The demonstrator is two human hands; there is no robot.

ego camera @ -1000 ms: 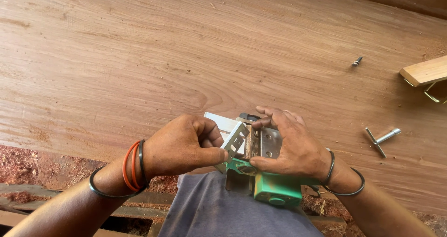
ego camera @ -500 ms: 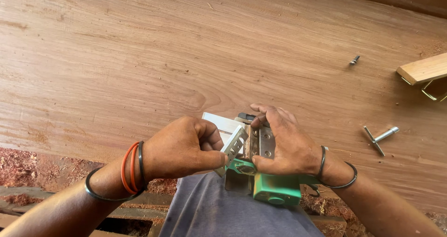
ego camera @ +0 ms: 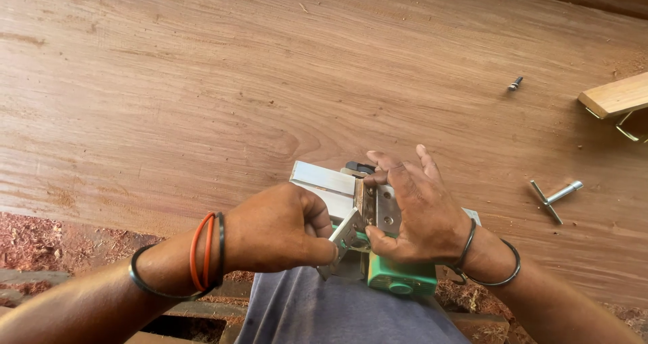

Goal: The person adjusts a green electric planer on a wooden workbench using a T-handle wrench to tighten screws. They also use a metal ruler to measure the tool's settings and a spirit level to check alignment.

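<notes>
1. Two hands meet on a green planer lying sole-up at the near edge of the board, over my lap.
2. My left hand is closed, pinching a small metal plate; I can't make out what the fingertips do.
3. My right hand lies half open over the planer, its thumb pressing; it hides most of the body.
4. A T-wrench and bolt lie well apart to the right.
5. A wood block is cut off by the edge.

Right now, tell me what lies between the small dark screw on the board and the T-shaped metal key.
Nothing: the head view shows only bare reddish wooden board between the small dark screw and the T-shaped metal key.
</notes>
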